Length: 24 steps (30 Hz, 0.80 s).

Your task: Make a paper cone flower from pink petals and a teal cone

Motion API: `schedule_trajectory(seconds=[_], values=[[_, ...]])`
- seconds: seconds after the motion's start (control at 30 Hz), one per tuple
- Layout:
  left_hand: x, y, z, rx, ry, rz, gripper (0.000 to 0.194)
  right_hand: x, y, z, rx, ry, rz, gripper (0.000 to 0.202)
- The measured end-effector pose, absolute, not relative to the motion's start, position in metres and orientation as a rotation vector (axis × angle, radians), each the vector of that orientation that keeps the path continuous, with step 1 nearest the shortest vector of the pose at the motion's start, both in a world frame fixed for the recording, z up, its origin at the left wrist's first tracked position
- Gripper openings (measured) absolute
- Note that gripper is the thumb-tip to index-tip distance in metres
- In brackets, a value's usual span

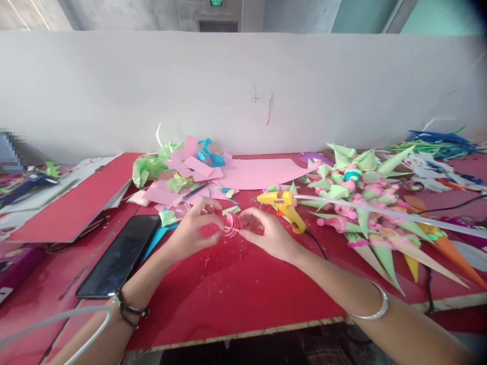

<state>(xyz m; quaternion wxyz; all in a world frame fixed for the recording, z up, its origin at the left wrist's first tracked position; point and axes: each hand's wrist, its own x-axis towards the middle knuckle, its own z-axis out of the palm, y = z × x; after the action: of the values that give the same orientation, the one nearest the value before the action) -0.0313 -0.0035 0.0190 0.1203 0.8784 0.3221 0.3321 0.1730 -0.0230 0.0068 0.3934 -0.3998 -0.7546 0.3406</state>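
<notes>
A small pink piece of curled, ribbed paper (232, 224) is held between my two hands above the red table. The fingers of my left hand (200, 225) pinch its left side. On its right side, the thumb and fingers of my right hand (266, 232) close on the edge. Just right of my right hand lies a yellow glue gun (282, 204) with a long clear glue stick (342, 204) out of its back. Pink paper scraps (198, 167) and a large pink sheet (258, 172) lie behind my hands.
A black phone (119, 256) lies beside my left forearm. Many paper cones (365, 203) in green, pink and orange pile up at the right. A red board (76, 197) sits at the left, and a white partition (228, 91) stands behind the red table (236, 294).
</notes>
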Motion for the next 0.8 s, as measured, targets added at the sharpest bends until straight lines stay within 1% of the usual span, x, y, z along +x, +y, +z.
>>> schedule_trajectory(seconds=[0.13, 0.23, 0.4, 0.53, 0.8], values=[[-0.0312, -0.0033, 0.0185, 2.583, 0.914, 0.978, 0.012, 0.1737, -0.0205, 0.0039, -1.072, -1.956, 0.734, 0.005], [-0.0308, -0.004, 0.0182, 2.586, 0.914, 0.965, 0.012, 0.1742, -0.0191, 0.0005, -1.094, -1.96, 0.69, 0.005], [-0.0296, -0.0059, 0.0192, 2.586, 0.94, 0.935, 0.014, 0.1747, -0.0217, 0.0028, -1.093, -1.951, 0.768, 0.009], [-0.0296, -0.0057, 0.0192, 2.578, 0.946, 0.932, 0.014, 0.1747, -0.023, 0.0051, -1.089, -1.968, 0.768, 0.01], [-0.0267, -0.0073, 0.0162, 2.58, 0.926, 0.934, 0.012, 0.1752, -0.0197, 0.0025, -1.114, -1.994, 0.7, 0.006]])
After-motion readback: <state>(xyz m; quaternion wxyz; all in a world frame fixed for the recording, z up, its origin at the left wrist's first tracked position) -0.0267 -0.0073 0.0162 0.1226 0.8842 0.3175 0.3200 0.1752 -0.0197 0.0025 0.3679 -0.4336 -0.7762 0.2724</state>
